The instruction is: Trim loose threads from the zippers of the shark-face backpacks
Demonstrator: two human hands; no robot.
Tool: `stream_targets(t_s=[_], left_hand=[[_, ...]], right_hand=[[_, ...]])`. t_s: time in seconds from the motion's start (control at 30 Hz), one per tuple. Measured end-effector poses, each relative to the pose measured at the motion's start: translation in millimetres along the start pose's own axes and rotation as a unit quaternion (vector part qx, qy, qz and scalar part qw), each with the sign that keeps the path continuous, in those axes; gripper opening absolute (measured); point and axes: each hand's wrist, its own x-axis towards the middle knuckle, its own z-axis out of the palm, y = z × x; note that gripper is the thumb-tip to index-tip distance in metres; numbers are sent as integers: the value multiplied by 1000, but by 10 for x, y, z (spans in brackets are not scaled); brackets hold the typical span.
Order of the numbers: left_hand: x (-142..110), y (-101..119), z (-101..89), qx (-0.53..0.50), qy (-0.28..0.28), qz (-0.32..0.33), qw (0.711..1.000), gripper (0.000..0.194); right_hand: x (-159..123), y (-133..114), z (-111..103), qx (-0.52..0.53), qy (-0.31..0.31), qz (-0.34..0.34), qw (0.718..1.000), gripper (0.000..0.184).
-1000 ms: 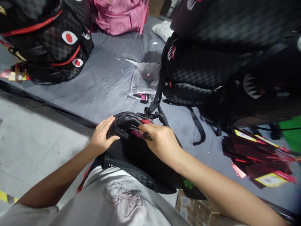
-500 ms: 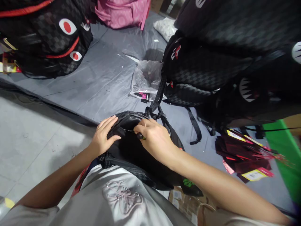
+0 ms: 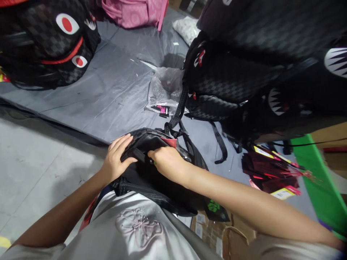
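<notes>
A black checkered backpack point(image 3: 162, 191) lies open against my front, at the table's edge. My left hand point(image 3: 117, 159) grips its rim on the left, fingers over the outer side and thumb on the inner side. Over the bag's opening, my right hand point(image 3: 169, 164) is closed in a fist around a small dark tool with a bit of green point(image 3: 155, 162); most of it is hidden by the fingers. A red patch point(image 3: 169, 142) shows at the far inner rim. A green print point(image 3: 213, 206) marks the bag's right end.
Large black backpacks with shark-teeth prints point(image 3: 244, 72) stand on the right, another with red eyes point(image 3: 65, 47) at the left. A clear plastic bag point(image 3: 166, 86) lies between them. Dark tags point(image 3: 260, 169) are heaped at right. Behind sits a pink backpack point(image 3: 135, 12).
My right hand has moved left and slightly down inside the bag opening, uncovering the red patch. My left hand stays on the rim. The view has shifted slightly.
</notes>
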Motion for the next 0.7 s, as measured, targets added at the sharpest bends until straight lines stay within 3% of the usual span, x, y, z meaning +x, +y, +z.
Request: stream_targets(t_s=[0.27, 0.43, 0.57, 0.7], left_hand=[[-8, -104, 15, 10, 3, 2, 1000, 69], [-18, -124, 23, 21, -6, -23, 999, 69], [-17, -169, 41, 37, -35, -113, 992, 95], [28, -229, 53, 35, -75, -131, 988, 92]], right_hand=[[-81, 70, 84, 56, 49, 0, 997, 25], [-91, 34, 103, 14, 91, -25, 995, 22], [99, -31, 55, 29, 179, -59, 982, 26], [344, -48, -3, 42, 197, -115, 973, 23]])
